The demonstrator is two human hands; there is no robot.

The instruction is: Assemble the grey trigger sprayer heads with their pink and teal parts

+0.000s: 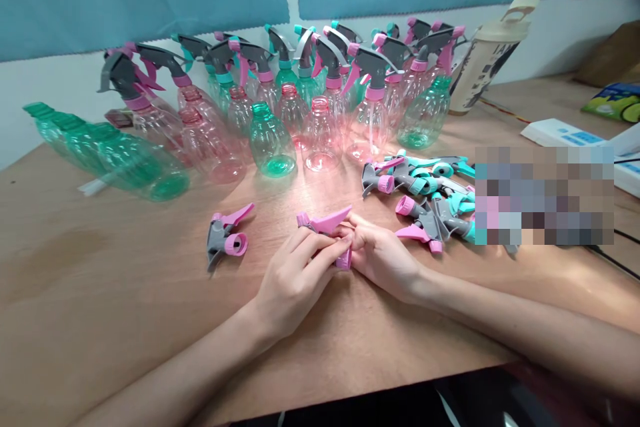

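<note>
Just left of the grip we see a loose grey-and-pink sprayer head (225,237) lying on the wooden counter (100,293). Just right of it sits a heap of sprayer heads (425,197) in pink, teal and grey. Beyond the grip stand open bottles (273,140) and capped spray bottles (373,103); far left, stacked green bottles (115,153) lie down. A beige tumbler (493,53) leans far right.
</note>
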